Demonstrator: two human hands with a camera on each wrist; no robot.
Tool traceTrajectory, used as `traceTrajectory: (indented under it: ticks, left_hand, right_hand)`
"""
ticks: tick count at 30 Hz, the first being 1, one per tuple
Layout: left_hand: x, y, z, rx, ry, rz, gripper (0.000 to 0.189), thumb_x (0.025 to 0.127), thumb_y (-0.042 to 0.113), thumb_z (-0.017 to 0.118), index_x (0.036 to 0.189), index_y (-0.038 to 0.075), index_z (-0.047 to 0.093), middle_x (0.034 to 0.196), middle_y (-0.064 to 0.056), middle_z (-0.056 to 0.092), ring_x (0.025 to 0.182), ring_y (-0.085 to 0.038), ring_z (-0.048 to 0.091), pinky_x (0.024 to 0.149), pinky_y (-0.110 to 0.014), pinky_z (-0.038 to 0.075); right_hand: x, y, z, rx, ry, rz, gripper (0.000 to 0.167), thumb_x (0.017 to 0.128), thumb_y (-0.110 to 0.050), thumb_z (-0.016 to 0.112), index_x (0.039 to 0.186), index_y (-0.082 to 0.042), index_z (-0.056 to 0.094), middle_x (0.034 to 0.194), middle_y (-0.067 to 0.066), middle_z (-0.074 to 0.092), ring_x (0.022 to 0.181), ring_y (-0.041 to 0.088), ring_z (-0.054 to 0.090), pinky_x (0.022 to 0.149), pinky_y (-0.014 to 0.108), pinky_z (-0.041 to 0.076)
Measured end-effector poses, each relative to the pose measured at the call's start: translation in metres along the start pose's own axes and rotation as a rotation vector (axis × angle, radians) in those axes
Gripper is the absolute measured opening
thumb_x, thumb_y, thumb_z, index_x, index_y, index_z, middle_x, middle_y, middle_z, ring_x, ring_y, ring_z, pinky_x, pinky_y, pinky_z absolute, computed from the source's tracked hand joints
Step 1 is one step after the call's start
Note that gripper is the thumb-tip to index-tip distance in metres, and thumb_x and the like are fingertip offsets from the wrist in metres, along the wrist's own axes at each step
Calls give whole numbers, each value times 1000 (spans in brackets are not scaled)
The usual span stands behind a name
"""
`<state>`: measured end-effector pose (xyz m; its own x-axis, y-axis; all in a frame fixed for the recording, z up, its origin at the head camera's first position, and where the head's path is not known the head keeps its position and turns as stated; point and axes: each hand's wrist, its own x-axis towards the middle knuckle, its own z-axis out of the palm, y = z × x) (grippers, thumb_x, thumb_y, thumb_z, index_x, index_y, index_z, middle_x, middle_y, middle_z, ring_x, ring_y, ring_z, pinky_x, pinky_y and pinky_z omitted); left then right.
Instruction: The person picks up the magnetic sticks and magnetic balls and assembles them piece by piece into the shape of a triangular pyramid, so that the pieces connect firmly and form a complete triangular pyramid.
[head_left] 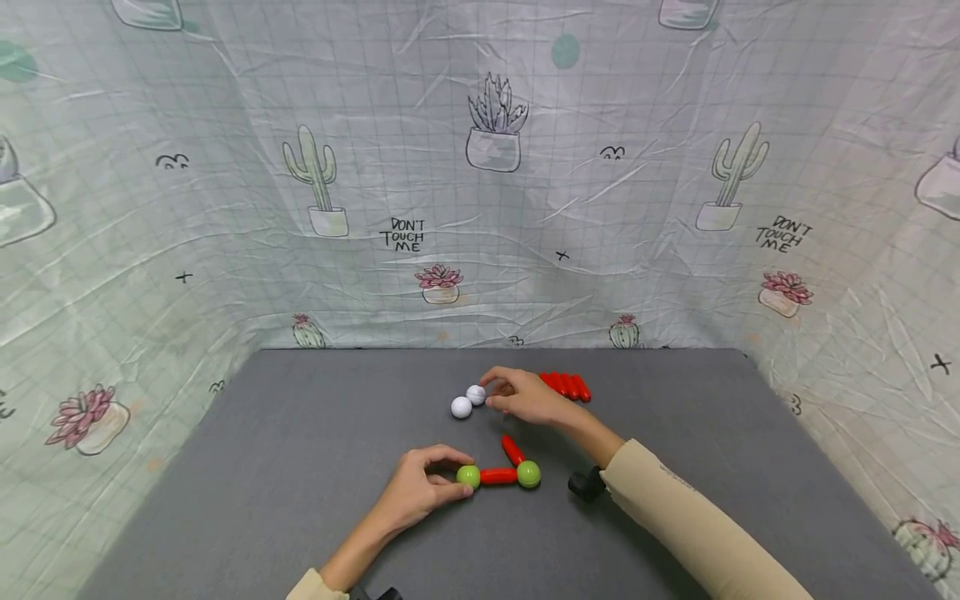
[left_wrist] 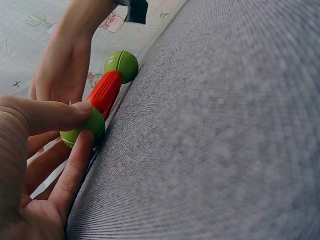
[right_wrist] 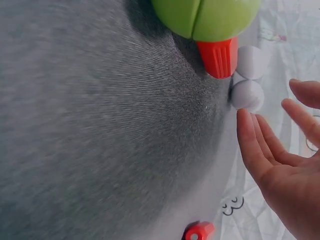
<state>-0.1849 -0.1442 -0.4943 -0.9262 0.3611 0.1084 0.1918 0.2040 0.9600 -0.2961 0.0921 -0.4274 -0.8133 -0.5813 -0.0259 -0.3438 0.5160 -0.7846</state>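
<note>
In the head view my left hand (head_left: pixel 416 483) pinches a green ball (head_left: pixel 468 477) between thumb and fingers. A red ridged rod (head_left: pixel 498 476) joins that ball to a second green ball (head_left: pixel 528 474). From the second ball another red rod (head_left: pixel 513 450) slants toward the back. My right hand (head_left: pixel 528 398) reaches to a white ball (head_left: pixel 476 394), its fingers spread and holding nothing. In the right wrist view the fingertips (right_wrist: pixel 245 117) are right at that white ball. Against it lies another white ball (head_left: pixel 461 407).
Several loose red rods (head_left: pixel 570 385) lie side by side behind my right hand. The grey table (head_left: pixel 315 417) is backed and flanked by a hanging cactus-print sheet (head_left: pixel 555 217). A black wrist camera (head_left: pixel 587 483) sits at my right sleeve.
</note>
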Motion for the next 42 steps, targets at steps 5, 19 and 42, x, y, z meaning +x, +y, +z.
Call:
traceTrajectory:
  ticks: [5, 19, 42]
  left_hand:
    - [-1, -1, 0, -18, -10, 0, 38, 80, 12, 88, 116, 4, 75, 110, -19, 73, 76, -11, 74, 70, -24, 59]
    - [0, -1, 0, -25, -2, -7, 38, 79, 10, 89, 115, 6, 76, 111, -16, 74, 75, -12, 74, 70, -24, 59]
    - [0, 0, 1, -21, 0, -20, 38, 80, 13, 89, 115, 8, 76, 111, -14, 74, 81, -13, 74, 72, -25, 60]
  right_hand:
    - [14, 2, 4, -96, -5, -19, 37, 101, -10, 59, 137, -12, 64, 131, 18, 66, 113, 29, 68, 83, 36, 57]
    - [24, 10, 4, -179, 75, 54, 20, 98, -15, 69, 117, -11, 64, 121, 14, 70, 107, 27, 69, 79, 35, 57]
    - [27, 14, 2, -175, 23, 100, 30, 97, -11, 71, 127, -10, 72, 119, 16, 72, 73, 15, 64, 67, 27, 51]
